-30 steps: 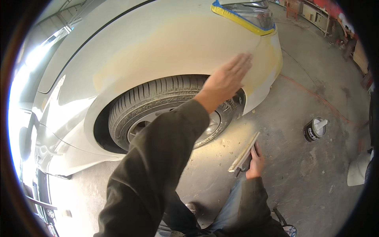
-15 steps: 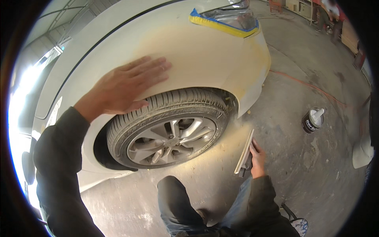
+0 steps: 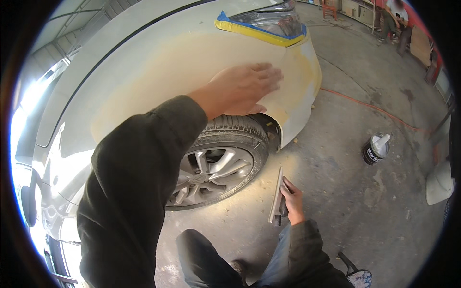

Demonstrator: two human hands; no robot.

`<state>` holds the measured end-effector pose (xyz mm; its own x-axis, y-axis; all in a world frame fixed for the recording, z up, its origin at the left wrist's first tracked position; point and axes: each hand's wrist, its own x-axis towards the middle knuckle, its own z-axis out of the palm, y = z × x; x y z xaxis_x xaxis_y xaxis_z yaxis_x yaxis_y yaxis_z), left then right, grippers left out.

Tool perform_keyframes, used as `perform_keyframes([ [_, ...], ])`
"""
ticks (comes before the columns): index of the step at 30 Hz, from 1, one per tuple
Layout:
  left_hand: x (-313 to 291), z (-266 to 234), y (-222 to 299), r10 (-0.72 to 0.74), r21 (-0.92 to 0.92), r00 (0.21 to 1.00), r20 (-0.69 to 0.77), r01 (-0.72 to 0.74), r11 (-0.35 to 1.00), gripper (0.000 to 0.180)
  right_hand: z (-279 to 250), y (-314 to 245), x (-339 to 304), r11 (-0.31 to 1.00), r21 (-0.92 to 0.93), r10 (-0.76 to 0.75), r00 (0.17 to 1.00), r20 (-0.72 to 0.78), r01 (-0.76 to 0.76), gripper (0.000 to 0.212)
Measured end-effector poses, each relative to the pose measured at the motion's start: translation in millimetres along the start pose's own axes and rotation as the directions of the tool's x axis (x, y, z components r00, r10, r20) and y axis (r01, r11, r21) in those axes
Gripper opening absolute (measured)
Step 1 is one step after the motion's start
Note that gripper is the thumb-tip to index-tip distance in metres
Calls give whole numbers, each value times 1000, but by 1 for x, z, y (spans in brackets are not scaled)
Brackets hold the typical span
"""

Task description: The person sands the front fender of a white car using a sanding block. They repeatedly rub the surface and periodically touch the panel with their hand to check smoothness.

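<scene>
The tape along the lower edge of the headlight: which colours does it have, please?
The tape is yellow and blue; head view shows it best.

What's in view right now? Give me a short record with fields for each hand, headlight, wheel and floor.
Left hand: flat, fingers extended over the pale front fender, above the wheel arch; contact uncertain
Right hand: grips a sanding board
Headlight: lower edge lined with yellow and blue masking tape
Front wheel: silver spokes, partly hidden by the left sleeve
Floor: dark can holding a white object; orange hose or cord beyond
</scene>
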<state>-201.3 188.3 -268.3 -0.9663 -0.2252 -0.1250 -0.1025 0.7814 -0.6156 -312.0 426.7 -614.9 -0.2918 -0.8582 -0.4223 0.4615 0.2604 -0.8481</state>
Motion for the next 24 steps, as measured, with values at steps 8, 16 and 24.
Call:
perform_keyframes([
  [8, -120, -53, 17, -577, -40, 775, -258, 588, 808, 84, -29, 6, 17, 1000, -6, -17, 998, -66, 17, 46],
  [16, -35, -20, 19, -740, -85, 551, -386, 777, 623, 84, -46, 21, 32, 998, -32, -49, 998, -28, 48, 47],
  [24, -29, -14, 49, -567, 92, 786, -246, 601, 794, 84, -33, 27, 37, 999, -13, -46, 999, 9, 47, 48],
])
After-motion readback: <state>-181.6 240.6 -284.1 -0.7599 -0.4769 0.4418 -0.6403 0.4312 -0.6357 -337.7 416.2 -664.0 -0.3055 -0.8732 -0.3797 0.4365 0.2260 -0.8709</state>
